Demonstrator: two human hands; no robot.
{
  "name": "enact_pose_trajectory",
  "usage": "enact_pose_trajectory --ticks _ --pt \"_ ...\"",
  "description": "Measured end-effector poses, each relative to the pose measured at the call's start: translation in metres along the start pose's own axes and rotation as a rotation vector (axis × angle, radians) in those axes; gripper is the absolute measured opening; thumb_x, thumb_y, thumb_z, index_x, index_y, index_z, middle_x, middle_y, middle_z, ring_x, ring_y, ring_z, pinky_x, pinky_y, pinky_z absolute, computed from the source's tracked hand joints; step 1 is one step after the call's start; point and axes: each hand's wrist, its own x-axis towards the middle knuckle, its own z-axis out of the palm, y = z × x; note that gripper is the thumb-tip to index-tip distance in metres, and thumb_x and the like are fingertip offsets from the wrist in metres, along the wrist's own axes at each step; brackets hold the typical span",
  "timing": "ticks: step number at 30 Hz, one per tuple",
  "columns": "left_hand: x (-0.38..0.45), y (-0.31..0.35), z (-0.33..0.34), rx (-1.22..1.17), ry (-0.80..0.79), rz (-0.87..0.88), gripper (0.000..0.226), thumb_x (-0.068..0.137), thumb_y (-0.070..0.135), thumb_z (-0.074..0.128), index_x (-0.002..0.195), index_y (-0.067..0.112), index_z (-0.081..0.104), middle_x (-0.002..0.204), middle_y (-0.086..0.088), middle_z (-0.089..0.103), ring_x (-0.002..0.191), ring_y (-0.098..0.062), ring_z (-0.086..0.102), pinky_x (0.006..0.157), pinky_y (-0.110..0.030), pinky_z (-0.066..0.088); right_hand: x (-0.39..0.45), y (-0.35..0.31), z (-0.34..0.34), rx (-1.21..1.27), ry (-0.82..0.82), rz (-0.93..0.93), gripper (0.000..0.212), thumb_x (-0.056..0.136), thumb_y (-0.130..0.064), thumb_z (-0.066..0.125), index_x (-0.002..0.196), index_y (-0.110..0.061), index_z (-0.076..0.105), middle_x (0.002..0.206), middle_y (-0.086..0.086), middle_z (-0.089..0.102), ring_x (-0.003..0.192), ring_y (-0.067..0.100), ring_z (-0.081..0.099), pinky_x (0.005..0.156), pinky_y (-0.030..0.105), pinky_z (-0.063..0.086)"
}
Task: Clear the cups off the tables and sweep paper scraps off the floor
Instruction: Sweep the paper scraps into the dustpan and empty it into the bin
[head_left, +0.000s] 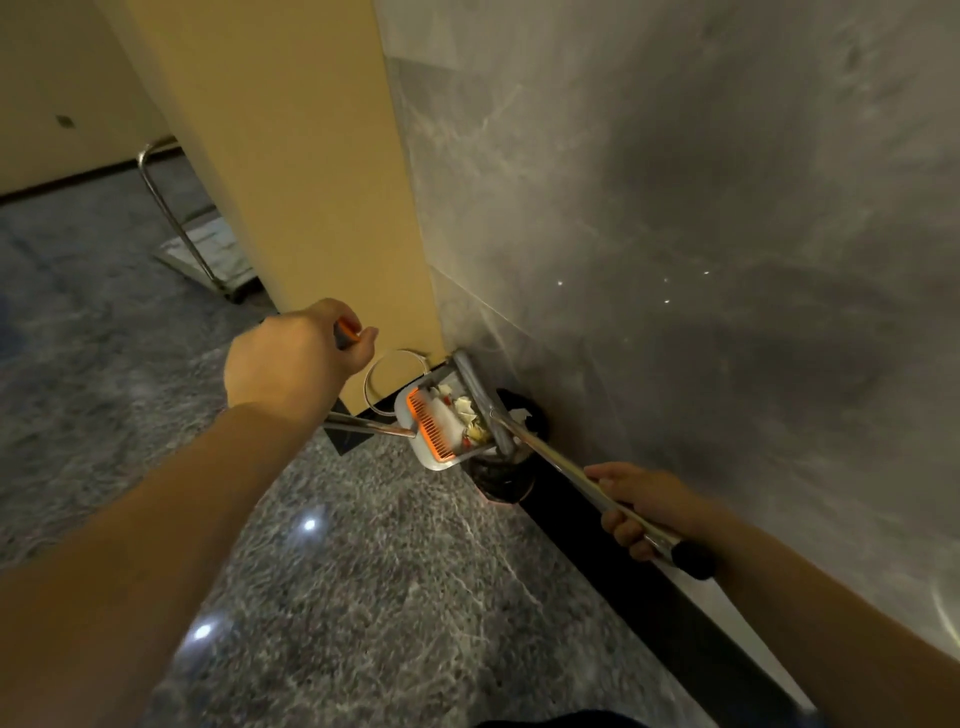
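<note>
My left hand (291, 358) grips the orange-tipped top of the dustpan's metal handle (363, 427). The grey dustpan (441, 431), with an orange comb edge, hangs tilted over a black bin (498, 480) at the foot of the wall. White and yellowish paper scraps (470, 415) lie inside the pan. My right hand (641, 506) holds the broom's shiny metal pole (550, 460) near its black end cap. The grey broom head (475, 392) rests against the pan's far side, over the scraps. No cups are in view.
A grey marble wall (701, 208) rises on the right with a black skirting (623, 571). A yellow pillar (291, 156) stands ahead. A metal-framed platform trolley (202, 249) sits behind it on the left. Speckled grey floor (389, 597) spreads below me.
</note>
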Motion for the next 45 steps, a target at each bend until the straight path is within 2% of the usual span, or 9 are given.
enact_pose_trajectory --ticks 8,12,17,22,27,30,34,38,45 --pt "0.042 0.057 0.034 0.097 -0.065 0.049 0.029 0.088 0.043 0.068 0.089 0.014 0.070 0.058 -0.007 0.063 0.049 -0.030 0.057 0.047 -0.022 0.034 0.042 -0.033 -0.068 0.018 -0.077 0.019 0.026 0.103 -0.011 0.031 0.106 -0.021 0.054 0.048 0.004 0.042 0.031 0.007 0.032 0.032 0.013 0.030" --pt "0.052 0.096 0.051 0.128 -0.057 0.059 0.027 0.084 0.039 0.075 0.086 0.012 0.071 0.058 -0.007 0.063 0.047 -0.027 0.055 0.047 -0.015 0.024 0.064 -0.050 -0.112 -0.037 -0.106 0.063 0.026 0.103 -0.011 0.030 0.116 -0.022 0.050 0.054 0.007 0.041 0.030 0.008 0.033 0.034 0.013 0.030" --pt "0.065 0.149 0.066 0.180 -0.137 0.050 0.025 0.087 0.045 0.067 0.090 0.020 0.069 0.069 -0.001 0.067 0.057 -0.024 0.060 0.047 -0.020 0.036 0.080 -0.069 -0.166 -0.105 -0.187 0.080 0.030 0.103 -0.011 0.029 0.122 -0.022 0.049 0.059 0.007 0.040 0.032 0.008 0.033 0.034 0.012 0.030" --pt "0.065 0.189 0.077 0.194 -0.185 -0.003 0.027 0.086 0.050 0.066 0.093 0.024 0.068 0.072 0.001 0.066 0.057 -0.016 0.048 0.046 -0.016 0.026 0.090 -0.079 -0.207 -0.161 -0.192 0.076 0.034 0.103 -0.012 0.030 0.131 -0.021 0.046 0.061 0.008 0.041 0.032 0.008 0.035 0.035 0.012 0.031" --pt "0.064 0.210 0.079 0.198 -0.305 -0.084 0.027 0.085 0.052 0.067 0.097 0.028 0.066 0.071 0.008 0.056 0.063 -0.013 0.049 0.049 -0.021 0.034 0.091 -0.086 -0.218 -0.096 -0.239 0.145 0.021 0.103 -0.024 0.036 0.119 -0.016 0.047 0.058 0.008 0.041 0.032 0.009 0.037 0.035 0.013 0.032" --pt "0.070 0.213 0.078 0.216 -0.365 -0.086 0.029 0.086 0.052 0.065 0.100 0.027 0.066 0.076 0.004 0.061 0.067 -0.015 0.050 0.059 -0.027 0.047 0.092 -0.087 -0.222 -0.052 -0.262 0.160 0.020 0.101 -0.028 0.040 0.114 -0.015 0.047 0.056 0.006 0.043 0.034 0.009 0.039 0.034 0.015 0.033" --pt "0.072 0.227 0.083 0.253 -0.368 0.004 0.026 0.088 0.050 0.062 0.097 0.027 0.067 0.074 0.006 0.063 0.064 -0.016 0.054 0.055 -0.024 0.039 0.091 -0.086 -0.231 0.028 -0.264 0.146 0.017 0.102 -0.028 0.039 0.111 -0.016 0.045 0.051 0.004 0.043 0.034 0.009 0.039 0.034 0.015 0.033" --pt "0.066 0.248 0.098 0.309 -0.468 0.113 0.026 0.093 0.051 0.053 0.102 0.030 0.064 0.084 0.006 0.068 0.067 -0.014 0.059 0.057 -0.024 0.044 0.093 -0.084 -0.233 0.085 -0.274 0.133 0.016 0.102 -0.027 0.038 0.110 -0.016 0.046 0.051 0.004 0.043 0.035 0.009 0.040 0.035 0.015 0.032" --pt "0.079 0.240 0.098 0.298 -0.335 0.212 0.028 0.091 0.046 0.059 0.099 0.019 0.067 0.080 -0.001 0.069 0.062 -0.022 0.058 0.054 -0.025 0.038 0.105 -0.075 -0.225 0.050 -0.273 0.155 0.016 0.101 -0.032 0.040 0.104 -0.018 0.048 0.049 0.004 0.043 0.035 0.010 0.040 0.035 0.017 0.032"
